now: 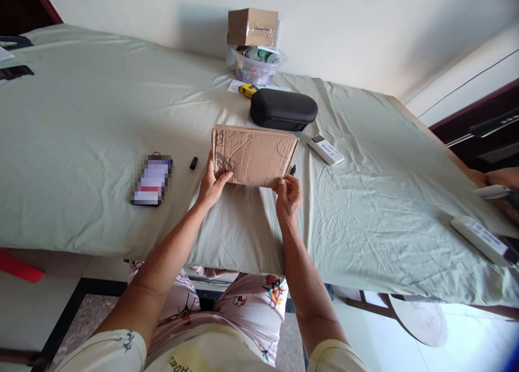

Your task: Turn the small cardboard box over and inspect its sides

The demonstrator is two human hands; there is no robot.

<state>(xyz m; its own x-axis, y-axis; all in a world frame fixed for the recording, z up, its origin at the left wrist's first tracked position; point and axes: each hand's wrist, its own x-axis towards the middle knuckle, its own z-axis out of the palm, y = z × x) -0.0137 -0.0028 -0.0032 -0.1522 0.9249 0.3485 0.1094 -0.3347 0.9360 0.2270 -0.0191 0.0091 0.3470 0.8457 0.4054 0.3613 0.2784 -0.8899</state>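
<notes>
A flat brown cardboard piece with pen doodles on it lies on the pale green sheet in front of me. My left hand grips its near left corner, thumb on top over a scribble. My right hand pinches the near right edge of the cardboard and also holds a black pen, whose tip sticks up beside the card. A black pen cap lies on the sheet just left of my left hand.
A phone lies to the left. Behind the cardboard are a black oblong case, a white remote, a yellow tool, and a clear tub with a brown box on top. Another white remote lies at the right edge.
</notes>
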